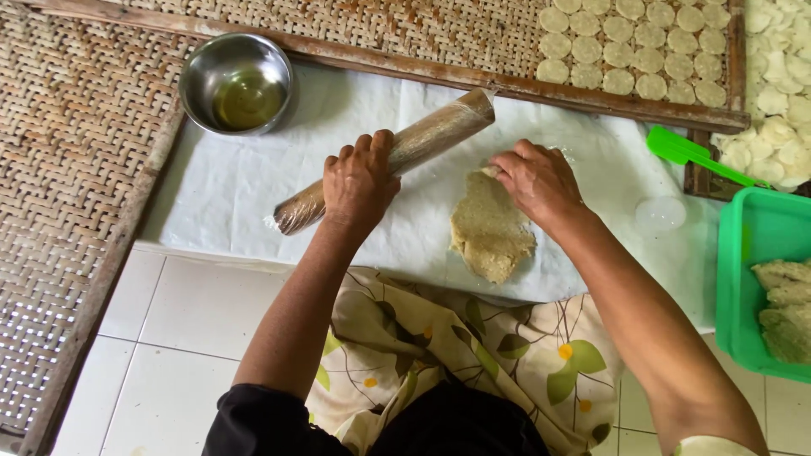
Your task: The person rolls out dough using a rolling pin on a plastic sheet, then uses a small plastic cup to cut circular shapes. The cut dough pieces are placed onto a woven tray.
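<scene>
My left hand (pixel 361 180) grips the middle of a plastic-wrapped wooden rolling pin (pixel 439 128) that lies at a slant on a white sheet (pixel 228 190). My right hand (pixel 536 179) presses its fingertips on the far edge of a flattened piece of pale dough (pixel 490 232), which lies on the sheet just right of the pin. The pin's far end points up and to the right, above the dough.
A steel bowl (pixel 236 82) with oil stands at the back left. Woven bamboo trays (pixel 68 152) surround the sheet; one at the back right holds several round dough discs (pixel 625 46). A green tub (pixel 756 279) with dough lumps, a green spatula (pixel 684 152) and a small clear round cutter (pixel 661 213) are at the right.
</scene>
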